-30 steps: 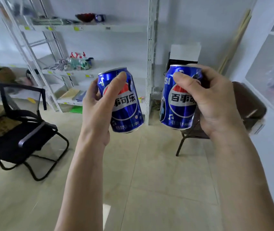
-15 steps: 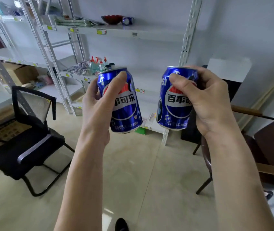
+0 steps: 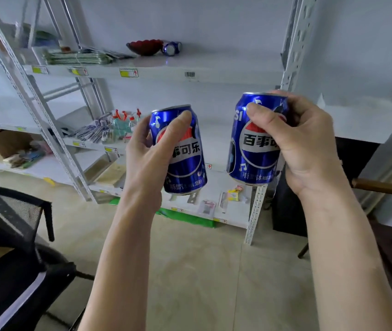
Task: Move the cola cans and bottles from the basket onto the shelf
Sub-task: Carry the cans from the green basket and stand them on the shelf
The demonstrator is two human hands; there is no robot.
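Before the white metal shelf (image 3: 156,72), two hands are raised and each grips one blue cola can, so two cans are held in all; a third blue can (image 3: 171,47) lies on its side on the upper board of the shelf, just beside one dark red bowl (image 3: 144,46), its round end turned toward the camera. The left hand (image 3: 147,161) has its thumb laid up the front of the left can (image 3: 180,151) and its fingers curled round the back; that can stands nearly upright, its long axis running top to bottom with the top leaning slightly to the left, its silver rim uppermost and its printed label facing the camera. The right hand (image 3: 302,144) wraps the right can (image 3: 254,139) from the right, thumb across the upper front and fingers curled behind; this can is also near upright, its top tipped a little to the right, its label toward the camera, and it is held somewhat higher than the other. Both cans are in the air, apart from each other, in front of the middle level of the shelf and touching no board. One stack of folded green cloths (image 3: 75,57) lies on the upper board to the left of the bowl; a cluster of spray bottles (image 3: 124,123) with red tops stands on the middle board, too blurred to count; one black mesh chair (image 3: 15,254) stands on the tiled floor at lower left.
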